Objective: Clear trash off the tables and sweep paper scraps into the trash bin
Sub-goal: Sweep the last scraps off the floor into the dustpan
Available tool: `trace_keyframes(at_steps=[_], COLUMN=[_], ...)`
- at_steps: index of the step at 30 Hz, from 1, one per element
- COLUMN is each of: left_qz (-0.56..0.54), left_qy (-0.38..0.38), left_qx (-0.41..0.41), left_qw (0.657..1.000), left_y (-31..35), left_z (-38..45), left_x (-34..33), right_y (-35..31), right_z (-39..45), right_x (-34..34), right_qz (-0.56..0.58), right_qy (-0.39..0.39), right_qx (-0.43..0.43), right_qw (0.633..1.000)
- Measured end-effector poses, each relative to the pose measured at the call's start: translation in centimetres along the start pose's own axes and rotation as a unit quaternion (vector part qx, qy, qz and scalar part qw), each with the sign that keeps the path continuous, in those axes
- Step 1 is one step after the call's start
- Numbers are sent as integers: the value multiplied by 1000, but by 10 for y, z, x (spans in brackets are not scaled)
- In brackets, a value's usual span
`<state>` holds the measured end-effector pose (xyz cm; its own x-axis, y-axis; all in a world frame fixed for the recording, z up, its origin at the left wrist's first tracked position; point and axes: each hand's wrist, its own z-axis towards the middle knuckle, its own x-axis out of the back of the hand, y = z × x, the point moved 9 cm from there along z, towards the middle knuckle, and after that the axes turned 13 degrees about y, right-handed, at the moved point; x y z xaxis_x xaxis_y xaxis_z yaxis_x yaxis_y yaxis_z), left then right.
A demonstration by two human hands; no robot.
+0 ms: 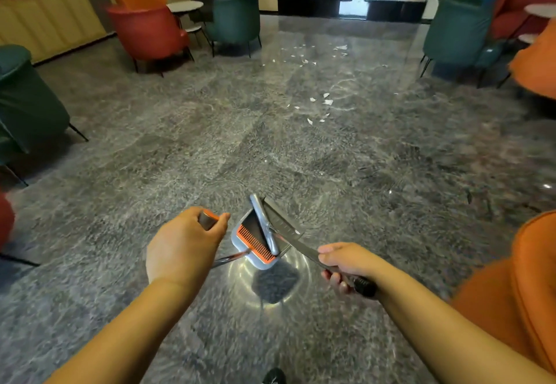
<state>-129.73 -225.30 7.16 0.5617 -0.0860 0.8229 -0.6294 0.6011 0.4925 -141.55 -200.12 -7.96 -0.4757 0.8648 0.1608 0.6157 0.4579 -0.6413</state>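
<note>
Left hand: your left hand (pixel 183 248) is wrapped round the top end of the dustpan handle (pixel 208 220), fingers curled right over the grey grip with its orange ring, thumb pressed against it.
Right hand: your right hand (pixel 346 266) is clamped on the broom handle (pixel 304 248), fingers curled underneath, the dark end of the handle poking out past your palm.
Dustpan: the grey dustpan (pixel 258 233) hangs low in front of you over the floor (pixel 180 149), tilted, its orange comb teeth along the near rim; its thin shaft runs back under your left wrist.
Broom: the broom head (pixel 279 218) sits right against the dustpan's far side, touching or overlapping it; the motion blur makes it hard to tell which.
Paper scraps: white paper scraps (pixel 325 102) lie on the floor well ahead of you, one loose cluster toward the middle, a second scatter farther off near the far edge of the open floor.
Floor: glossy grey marble, with a bright light glare and the dustpan's shadow just beneath your hands.
Seating: a green armchair (pixel 27 103) stands at the left edge, a red armchair (pixel 147 28) in the far left corner beside small round white tables (pixel 185 6), more green and orange chairs along the right edge.
Near right: an orange chair (pixel 517 287) is close beside your right forearm.
</note>
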Motion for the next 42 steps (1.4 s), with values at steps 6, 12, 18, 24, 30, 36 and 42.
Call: trace_keyframes(at_steps=[6, 12, 18, 24, 30, 36, 42], left_qz=[-3, -13, -15, -28, -39, -51, -63], left_qy=[-23, -47, -56, -67, -91, -119, -161], left_qx=[-60, -96, -88, -104, -146, -187, -216], left_qw=[998, 994, 994, 992, 984, 974, 961], left_y=[62, 139, 219, 297, 370, 443, 510], left_z=[95, 166, 224, 277, 330, 392, 452], left_x=[-62, -145, -226, -286, -353, -430, -494], right_y=[-60, -124, -196, -252, -289, -333, -384], right_z=[63, 137, 221, 282, 333, 387, 442], right_x=[20, 72, 145, 206, 256, 300, 331], right_qz=[64, 80, 82, 94, 109, 151, 179], right_qy=[31, 58, 84, 105, 139, 162, 192], right_qx=[-11, -13, -32, -29, -41, -72, -83], right_qw=[997, 995, 993, 990, 983, 973, 961])
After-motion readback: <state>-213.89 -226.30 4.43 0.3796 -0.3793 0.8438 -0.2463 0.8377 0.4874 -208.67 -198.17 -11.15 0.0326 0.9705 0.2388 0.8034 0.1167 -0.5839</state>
